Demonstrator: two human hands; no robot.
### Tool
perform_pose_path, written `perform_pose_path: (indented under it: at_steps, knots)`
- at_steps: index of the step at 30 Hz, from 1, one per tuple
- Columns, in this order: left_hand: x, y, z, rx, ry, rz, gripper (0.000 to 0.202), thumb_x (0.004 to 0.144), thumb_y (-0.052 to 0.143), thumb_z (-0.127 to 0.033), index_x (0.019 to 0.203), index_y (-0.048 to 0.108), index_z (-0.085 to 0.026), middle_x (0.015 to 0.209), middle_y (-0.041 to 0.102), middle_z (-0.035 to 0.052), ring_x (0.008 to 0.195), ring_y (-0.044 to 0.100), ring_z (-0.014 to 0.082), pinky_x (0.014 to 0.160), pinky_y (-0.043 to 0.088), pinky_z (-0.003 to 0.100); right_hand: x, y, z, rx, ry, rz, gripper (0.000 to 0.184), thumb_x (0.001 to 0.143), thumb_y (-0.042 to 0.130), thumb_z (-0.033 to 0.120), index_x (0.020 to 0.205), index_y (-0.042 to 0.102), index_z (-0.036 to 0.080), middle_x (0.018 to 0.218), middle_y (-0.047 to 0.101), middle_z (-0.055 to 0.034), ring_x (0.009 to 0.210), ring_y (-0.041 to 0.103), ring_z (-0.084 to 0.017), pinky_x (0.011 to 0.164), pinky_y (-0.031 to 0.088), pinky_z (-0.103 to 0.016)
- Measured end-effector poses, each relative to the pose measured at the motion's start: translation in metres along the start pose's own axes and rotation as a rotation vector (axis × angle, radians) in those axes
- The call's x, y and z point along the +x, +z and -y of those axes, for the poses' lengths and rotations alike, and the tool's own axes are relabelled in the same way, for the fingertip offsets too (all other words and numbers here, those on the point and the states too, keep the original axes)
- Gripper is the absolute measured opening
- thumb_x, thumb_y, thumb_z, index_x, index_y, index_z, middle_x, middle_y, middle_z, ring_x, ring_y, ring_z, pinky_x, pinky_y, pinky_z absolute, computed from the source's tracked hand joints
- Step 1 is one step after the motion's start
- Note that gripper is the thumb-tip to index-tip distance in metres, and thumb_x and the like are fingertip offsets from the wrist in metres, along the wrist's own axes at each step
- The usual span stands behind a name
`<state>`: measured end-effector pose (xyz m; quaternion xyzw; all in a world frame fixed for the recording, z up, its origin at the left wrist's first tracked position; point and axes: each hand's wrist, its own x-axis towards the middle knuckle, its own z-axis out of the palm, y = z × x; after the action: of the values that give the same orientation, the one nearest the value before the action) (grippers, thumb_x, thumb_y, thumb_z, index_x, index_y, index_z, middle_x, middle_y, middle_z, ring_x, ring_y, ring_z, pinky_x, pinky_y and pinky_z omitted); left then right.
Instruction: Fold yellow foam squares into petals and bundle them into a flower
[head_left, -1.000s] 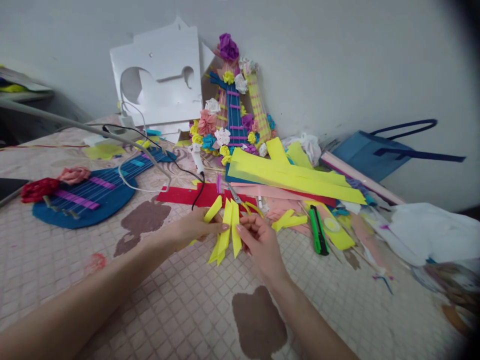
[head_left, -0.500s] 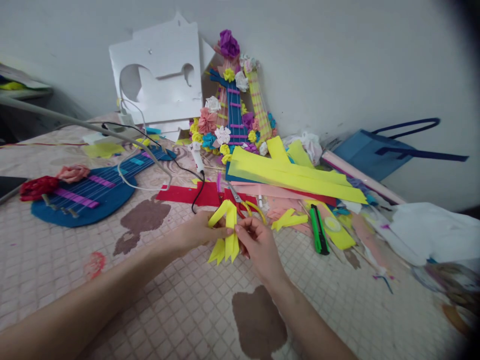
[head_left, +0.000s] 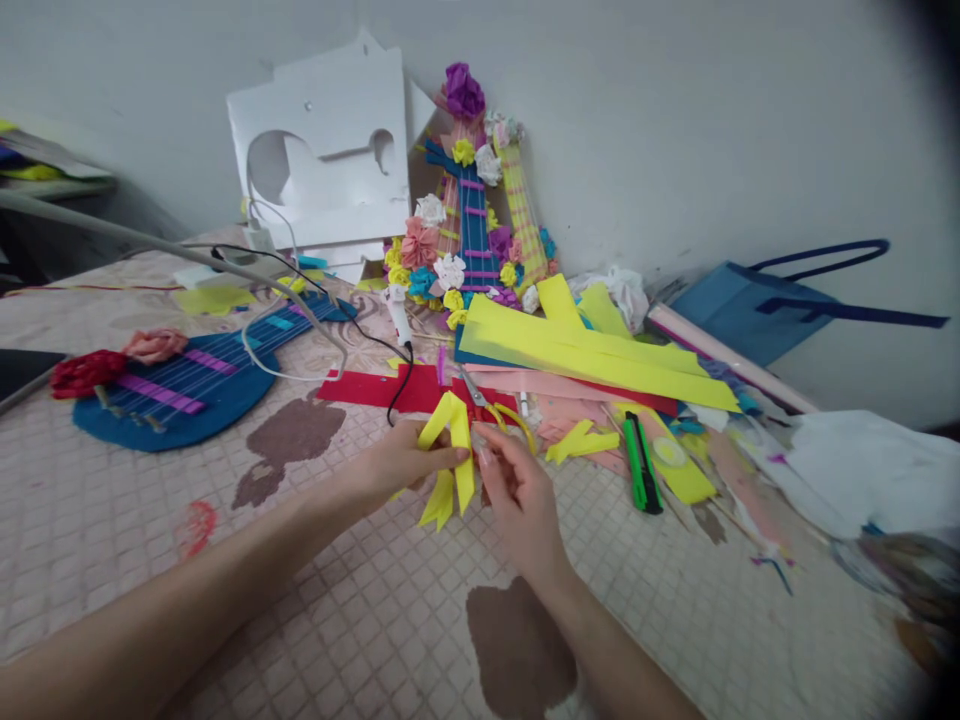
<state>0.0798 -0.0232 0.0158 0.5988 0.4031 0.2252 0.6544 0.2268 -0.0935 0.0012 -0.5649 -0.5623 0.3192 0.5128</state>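
Over the tiled mat, both my hands work on a bunch of yellow paper strips [head_left: 452,462]. My left hand [head_left: 401,462] pinches the bunch at its middle, where the strips are folded over into loops. From the right, my right hand [head_left: 516,495] presses its fingers together on the same fold. The loose ends of the strips hang below the hands. Just beyond the strips lie yellow-handled scissors [head_left: 501,409].
A green utility knife [head_left: 640,461] lies to the right, next to long yellow sheets [head_left: 592,352] and pink and red paper. A blue felt guitar [head_left: 184,385] sits left; flower-covered guitars [head_left: 469,225] and white foam board [head_left: 330,160] lean on the wall. A blue bag [head_left: 757,305] is far right.
The upright ends of the strips have been folded down into loops and the bunch drawn tighter between my fingers. Both hands stayed in place.
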Motion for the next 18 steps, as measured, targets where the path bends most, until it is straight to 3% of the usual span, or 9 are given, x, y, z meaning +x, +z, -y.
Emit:
perform_pose_path:
  at_steps: [4, 8, 12, 15, 18]
  knots:
    - [0.0022, -0.0007, 0.0032, -0.032, 0.006, -0.032, 0.037, 0.064, 0.067, -0.048, 0.069, 0.049, -0.016, 0.048, 0.033, -0.0101, 0.039, 0.024, 0.0030, 0.038, 0.017, 0.019, -0.0037, 0.0025, 0.0021, -0.115, -0.154, 0.033, 0.027, 0.089, 0.046, 0.028, 0.110, 0.062, 0.023, 0.098, 0.059, -0.0076, 0.081, 0.057, -0.016, 0.066, 0.049, -0.028]
    - [0.0019, 0.0003, 0.0035, -0.010, 0.032, -0.055, 0.035, 0.066, 0.067, -0.046, 0.070, 0.049, -0.016, 0.048, 0.033, -0.0097, 0.040, 0.025, 0.0039, 0.039, 0.020, 0.019, -0.0023, 0.0039, 0.0027, -0.012, -0.036, 0.020, 0.027, 0.088, 0.049, 0.033, 0.111, 0.056, 0.021, 0.085, 0.058, -0.0035, 0.067, 0.054, -0.013, 0.057, 0.047, -0.024]
    - [0.0007, 0.0017, 0.0037, 0.062, 0.038, -0.081, 0.032, 0.066, 0.067, -0.044, 0.069, 0.050, -0.016, 0.051, 0.037, -0.0086, 0.043, 0.028, 0.0045, 0.041, 0.023, 0.019, 0.0008, 0.0019, 0.0012, 0.066, 0.070, 0.050, 0.022, 0.085, 0.053, 0.038, 0.095, 0.057, 0.019, 0.073, 0.057, -0.0008, 0.060, 0.052, -0.012, 0.051, 0.042, -0.023]
    - [-0.0002, 0.0027, 0.0036, 0.114, 0.042, -0.065, 0.031, 0.066, 0.066, -0.043, 0.069, 0.053, -0.015, 0.055, 0.042, -0.0066, 0.046, 0.032, 0.0055, 0.043, 0.025, 0.019, 0.0011, -0.0001, 0.0012, 0.004, 0.063, 0.079, 0.021, 0.087, 0.050, 0.037, 0.089, 0.060, 0.019, 0.071, 0.059, -0.0016, 0.061, 0.052, -0.013, 0.052, 0.043, -0.024]
    - [-0.0008, 0.0032, 0.0028, 0.112, 0.056, -0.069, 0.030, 0.065, 0.067, -0.041, 0.071, 0.056, -0.014, 0.059, 0.045, -0.0050, 0.049, 0.035, 0.0066, 0.044, 0.026, 0.020, -0.0004, -0.0007, 0.0036, -0.095, -0.035, 0.036, 0.023, 0.088, 0.048, 0.032, 0.104, 0.061, 0.019, 0.086, 0.062, -0.0049, 0.070, 0.056, -0.014, 0.058, 0.046, -0.025]
